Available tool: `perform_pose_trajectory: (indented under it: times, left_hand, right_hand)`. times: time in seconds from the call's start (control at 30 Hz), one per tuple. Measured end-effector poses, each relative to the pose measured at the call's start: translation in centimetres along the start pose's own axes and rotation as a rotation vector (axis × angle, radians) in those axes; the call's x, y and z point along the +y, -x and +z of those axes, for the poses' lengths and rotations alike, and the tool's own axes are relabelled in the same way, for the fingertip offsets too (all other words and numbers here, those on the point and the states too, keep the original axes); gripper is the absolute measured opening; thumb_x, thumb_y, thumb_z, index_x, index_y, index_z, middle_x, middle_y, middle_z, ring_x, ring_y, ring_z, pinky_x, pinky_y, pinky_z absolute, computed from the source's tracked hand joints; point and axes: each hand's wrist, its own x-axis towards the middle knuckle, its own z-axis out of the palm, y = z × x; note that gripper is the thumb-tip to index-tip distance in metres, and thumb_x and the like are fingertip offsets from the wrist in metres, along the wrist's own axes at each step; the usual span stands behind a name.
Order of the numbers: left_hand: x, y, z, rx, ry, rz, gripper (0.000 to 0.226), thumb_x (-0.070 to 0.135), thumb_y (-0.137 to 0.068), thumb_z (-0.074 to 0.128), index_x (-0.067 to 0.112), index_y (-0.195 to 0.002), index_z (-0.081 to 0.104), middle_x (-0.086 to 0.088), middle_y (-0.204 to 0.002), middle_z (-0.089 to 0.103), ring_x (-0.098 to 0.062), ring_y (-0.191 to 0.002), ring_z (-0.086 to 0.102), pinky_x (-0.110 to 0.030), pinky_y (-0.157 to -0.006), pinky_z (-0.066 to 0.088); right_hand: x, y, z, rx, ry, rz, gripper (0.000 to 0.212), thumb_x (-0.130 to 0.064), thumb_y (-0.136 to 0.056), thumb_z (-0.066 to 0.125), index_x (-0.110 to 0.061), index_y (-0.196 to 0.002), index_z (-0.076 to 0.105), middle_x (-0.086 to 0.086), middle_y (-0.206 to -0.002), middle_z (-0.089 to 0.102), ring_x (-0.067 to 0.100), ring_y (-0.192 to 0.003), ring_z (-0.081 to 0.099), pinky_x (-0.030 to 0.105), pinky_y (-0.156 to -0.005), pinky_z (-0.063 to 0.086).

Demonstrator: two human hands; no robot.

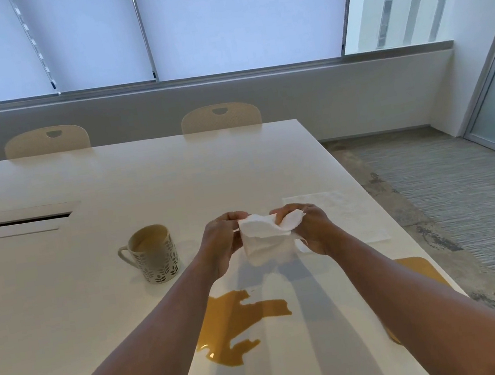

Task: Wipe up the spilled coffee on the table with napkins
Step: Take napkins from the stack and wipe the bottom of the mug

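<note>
Both hands, the left hand (221, 244) and the right hand (308, 229), pinch a white napkin (265, 237) between them above the table (65, 311). Nearer the person lies the brown coffee spill (234, 324); a mug (152, 253) stands left.

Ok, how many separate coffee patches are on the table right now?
2. One coffee puddle between the forearms, near the front; another patch at the table's right edge, partly hidden by the right forearm, so its extent is unclear.

An office meeting room: long white table (110, 182), chairs (220, 117), blinds (88, 34), carpet (464, 187).
</note>
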Motion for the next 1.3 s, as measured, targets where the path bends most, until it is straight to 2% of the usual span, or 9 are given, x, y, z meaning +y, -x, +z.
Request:
perform_pose_trajectory:
  times: [0.17,0.3,0.47,0.57,0.7,0.83,1.07,1.2,1.3]
  left_hand:
    - [0.2,0.1,-0.3,-0.113,-0.077,-0.116,0.038,0.042,-0.095,0.060,0.012,-0.119,0.064,-0.015,-0.111,0.070,-0.029,-0.090,0.071,-0.033,-0.067,0.056]
    - [0.2,-0.1,-0.3,-0.086,-0.162,-0.036,0.047,0.018,-0.085,0.077,0.013,-0.128,0.058,-0.011,-0.120,0.068,-0.025,-0.104,0.068,-0.029,-0.069,0.058]
    - [1.0,-0.5,-0.5,0.011,-0.172,0.087,0.051,0.000,-0.081,0.077,0.011,-0.127,0.058,-0.013,-0.111,0.067,-0.024,-0.094,0.067,-0.027,-0.066,0.057]
    - [1.4,-0.7,-1.0,0.075,-0.246,0.188,0.048,0.003,-0.082,0.077,0.011,-0.126,0.059,-0.012,-0.107,0.068,-0.024,-0.093,0.068,-0.033,-0.078,0.058]
    - [2.1,-0.9,-1.8,0.123,-0.353,0.294,0.043,0.008,-0.082,0.077,0.017,-0.121,0.062,-0.007,-0.105,0.068,-0.020,-0.092,0.068,-0.031,-0.076,0.060]
    - [3.3,-1.1,-3.2,0.182,-0.395,0.347,0.039,0.018,-0.084,0.076,0.023,-0.120,0.064,0.001,-0.105,0.071,-0.016,-0.096,0.069,-0.030,-0.078,0.059]
    - [6.2,-2.1,-7.6,0.399,-0.369,0.455,0.023,0.032,-0.088,0.072,0.026,-0.109,0.069,0.004,-0.101,0.073,-0.017,-0.097,0.069,-0.042,-0.090,0.058]
    - [7.2,-2.3,-10.4,0.615,-0.325,0.530,0.016,0.036,-0.089,0.068,0.029,-0.103,0.067,0.008,-0.090,0.071,-0.009,-0.085,0.068,-0.027,-0.074,0.054]
    - [7.2,-2.2,-12.5,0.785,-0.308,0.573,0.013,0.038,-0.090,0.063,0.030,-0.101,0.064,0.013,-0.084,0.066,-0.002,-0.079,0.064,-0.016,-0.061,0.042]
  right_hand:
    - [0.1,0.0,0.2,0.039,0.074,0.010,0.041,0.016,-0.071,0.034,-0.013,-0.058,0.060,0.006,-0.076,0.067,0.025,-0.064,0.056,0.026,-0.054,0.040]
    - [-0.2,0.1,1.2,0.075,0.041,0.009,0.037,0.005,-0.075,0.040,-0.020,-0.061,0.063,0.002,-0.074,0.060,0.023,-0.068,0.051,0.027,-0.057,0.039]
    - [-0.6,-0.7,2.3,0.014,-0.093,0.105,0.025,-0.036,-0.091,0.049,-0.026,-0.095,0.071,0.014,-0.110,0.066,0.030,-0.089,0.063,0.037,-0.070,0.052]
    - [-0.6,-1.1,2.6,-0.072,-0.175,0.108,0.052,-0.059,-0.083,0.062,-0.020,-0.117,0.065,0.015,-0.113,0.069,0.033,-0.096,0.068,0.043,-0.073,0.059]
    - [-0.4,-1.2,3.8,-0.106,-0.118,0.048,0.071,-0.038,-0.069,0.085,-0.014,-0.128,0.055,0.014,-0.117,0.067,0.031,-0.103,0.068,0.046,-0.080,0.059]
    - [-0.3,-1.8,5.7,0.002,-0.102,0.033,0.056,-0.015,-0.068,0.086,-0.010,-0.117,0.060,0.012,-0.110,0.070,0.029,-0.096,0.070,0.037,-0.075,0.059]
    - [0.1,-3.5,9.1,0.101,0.018,-0.032,0.023,-0.010,-0.079,0.072,-0.018,-0.099,0.065,0.008,-0.098,0.069,0.023,-0.087,0.068,0.039,-0.075,0.058]
    - [0.5,-4.0,11.6,0.080,0.154,-0.075,0.020,-0.004,-0.084,0.060,-0.018,-0.099,0.060,0.003,-0.092,0.062,0.014,-0.076,0.060,0.025,-0.061,0.051]
    - [1.1,-4.4,13.5,0.015,0.240,-0.095,0.032,-0.003,-0.085,0.053,-0.018,-0.112,0.058,0.006,-0.102,0.063,0.017,-0.086,0.061,0.027,-0.068,0.053]
